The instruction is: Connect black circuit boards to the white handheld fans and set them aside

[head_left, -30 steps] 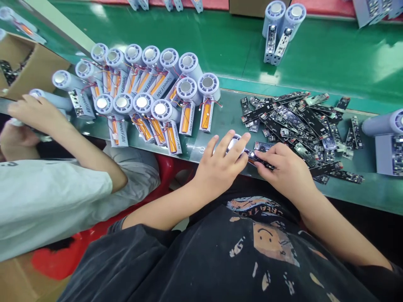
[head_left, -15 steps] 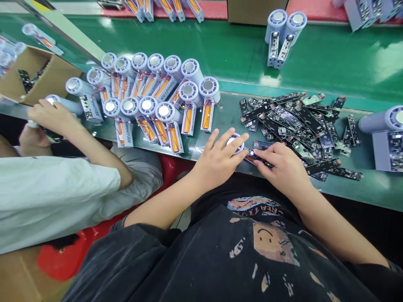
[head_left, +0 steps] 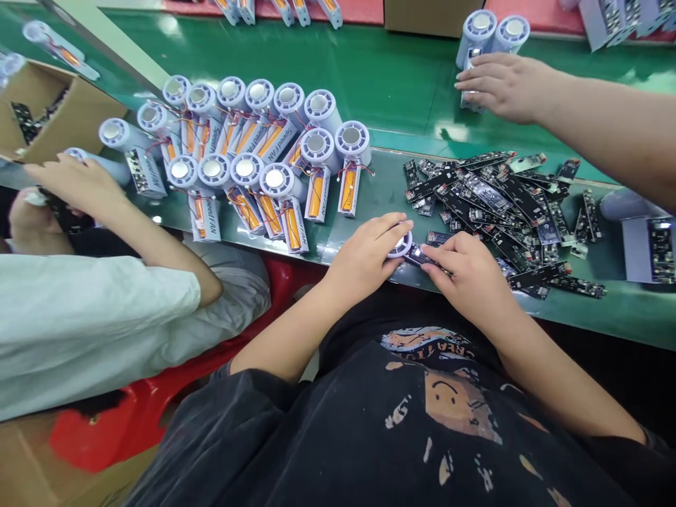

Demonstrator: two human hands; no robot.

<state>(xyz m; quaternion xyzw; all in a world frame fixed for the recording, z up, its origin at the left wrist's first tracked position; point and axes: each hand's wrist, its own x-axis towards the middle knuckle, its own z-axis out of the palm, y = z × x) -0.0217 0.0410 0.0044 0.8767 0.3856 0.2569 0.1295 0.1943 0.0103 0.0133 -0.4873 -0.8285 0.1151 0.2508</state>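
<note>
My left hand (head_left: 367,255) is wrapped round the round purple head of a small fan body (head_left: 404,248), just above the table's near edge. The fan's handle points right, toward my other hand. With thumb and fingers pinched, my right hand (head_left: 467,273) holds a narrow black circuit board (head_left: 417,254) against that handle. Its far end is covered by my fingers, so I cannot tell how well it is seated. Beyond my right hand lies a loose pile of circuit boards (head_left: 491,201).
Several fan bodies with orange batteries (head_left: 317,190) stand in rows at left. Another person's hand (head_left: 507,88) reaches from the right to two fans (head_left: 480,32) on the green belt (head_left: 401,77). A co-worker's hand (head_left: 87,186) is at left, near a cardboard box (head_left: 92,109).
My left hand's spread fingers have closed round the fan head. My right hand stays pinched on the board. Another person's arm has come in from the right over the two fans.
</note>
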